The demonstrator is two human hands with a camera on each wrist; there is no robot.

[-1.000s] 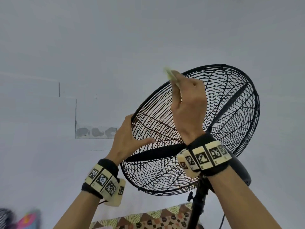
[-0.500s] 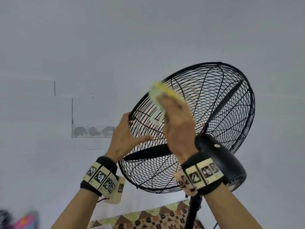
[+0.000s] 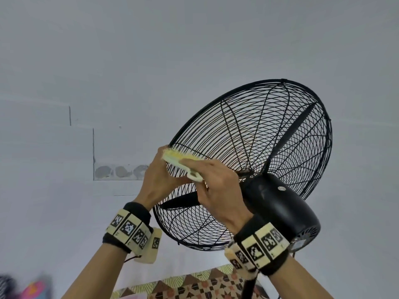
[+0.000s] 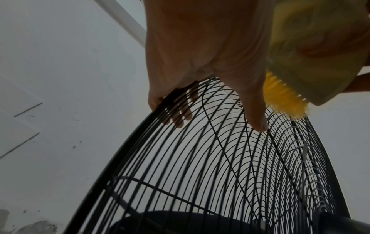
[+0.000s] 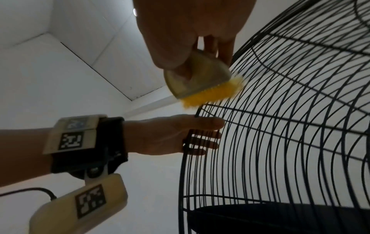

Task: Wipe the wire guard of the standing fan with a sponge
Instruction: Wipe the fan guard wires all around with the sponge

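Note:
The black wire guard point(image 3: 259, 130) of the standing fan is tilted, its back facing me. My left hand point(image 3: 155, 180) holds the guard's left rim, thumb on the back wires point(image 4: 258, 123) and fingers point(image 5: 202, 142) laid along the front. My right hand point(image 3: 216, 190) grips the sponge point(image 3: 179, 160), a pale green scrubber with yellow bristles point(image 5: 210, 93). The bristles press on the back wires point(image 5: 290, 126) at the upper left rim, just above the left thumb. In the left wrist view the scrubber point(image 4: 296, 76) sits right beside the thumb.
The black motor housing point(image 3: 278, 208) juts toward me just right of my right wrist. The fan's pole point(image 3: 248, 288) drops behind my right forearm. A dark blade point(image 3: 181, 201) shows inside the guard. Patterned cloth point(image 3: 190, 288) lies below; a plain grey wall is behind.
My right hand has swept the scrubber from the guard's top edge down and left to the rim beside my left hand. The fan head has turned, bringing the motor housing closer.

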